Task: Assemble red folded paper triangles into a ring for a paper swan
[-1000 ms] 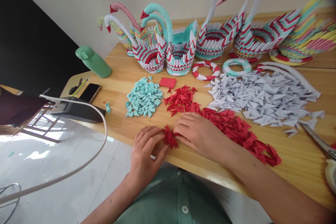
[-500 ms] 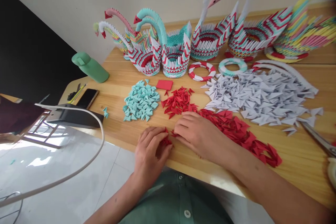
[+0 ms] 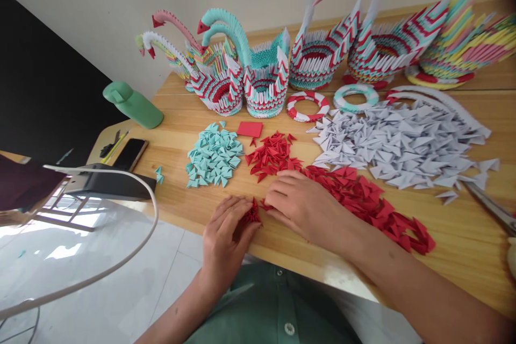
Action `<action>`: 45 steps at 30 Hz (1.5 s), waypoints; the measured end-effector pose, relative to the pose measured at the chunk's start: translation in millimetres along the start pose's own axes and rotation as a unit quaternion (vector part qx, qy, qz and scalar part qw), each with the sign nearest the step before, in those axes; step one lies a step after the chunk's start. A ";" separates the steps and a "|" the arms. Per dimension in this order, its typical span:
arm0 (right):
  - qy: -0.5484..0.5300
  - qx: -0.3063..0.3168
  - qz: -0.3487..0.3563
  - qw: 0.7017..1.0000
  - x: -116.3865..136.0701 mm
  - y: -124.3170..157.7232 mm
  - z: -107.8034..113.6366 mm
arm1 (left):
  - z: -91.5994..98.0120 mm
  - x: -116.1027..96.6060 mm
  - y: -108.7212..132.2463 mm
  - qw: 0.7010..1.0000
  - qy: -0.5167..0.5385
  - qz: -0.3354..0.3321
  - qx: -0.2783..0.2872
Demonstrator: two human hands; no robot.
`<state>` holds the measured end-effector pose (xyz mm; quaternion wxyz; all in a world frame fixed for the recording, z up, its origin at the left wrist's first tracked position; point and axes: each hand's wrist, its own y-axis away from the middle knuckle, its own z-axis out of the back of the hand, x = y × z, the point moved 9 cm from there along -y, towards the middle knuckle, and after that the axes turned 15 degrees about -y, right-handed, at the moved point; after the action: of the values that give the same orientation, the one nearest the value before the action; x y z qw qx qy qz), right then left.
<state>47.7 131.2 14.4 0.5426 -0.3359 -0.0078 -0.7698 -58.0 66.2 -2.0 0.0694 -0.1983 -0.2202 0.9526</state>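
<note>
Head view, left hand (image 3: pixel 226 231) gripping a spiky red paper cluster (image 3: pixel 253 213), right hand (image 3: pixel 296 201) pinching a small red piece (image 3: pixel 264 205) just beside it, red pile (image 3: pixel 365 201) nearby, wooden table (image 3: pixel 173 191) beneath.

Soft, bright light, white glare on the floor (image 3: pixel 105 242), dark blur at top right.

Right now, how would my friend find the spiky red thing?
Find the near edge of the wooden table, then the left hand. It partly covers the spiky red thing. Unlike the loose red pieces heaped beyond, it is one bristly clump.
</note>
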 end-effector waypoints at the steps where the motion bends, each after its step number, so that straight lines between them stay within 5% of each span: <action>1: 0.000 0.000 0.002 1.000 0.4 -0.1 -0.3 | 0.6 -0.4 -0.3 1.000 0.000 -0.001 -0.002; 27: 0.063 -0.028 0.013 0.998 11.9 -0.2 -8.8 | 1.0 -5.2 -0.8 0.999 0.013 -0.033 -0.004; 45: -0.025 0.001 -0.011 1.000 0.6 3.3 -9.4 | -1.9 -3.5 -0.9 0.999 0.028 -0.037 0.008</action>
<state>45.5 125.8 6.3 0.5339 -0.3543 -0.0257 -0.7673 -53.9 67.0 -1.9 0.1126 -0.2164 -0.2180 0.9450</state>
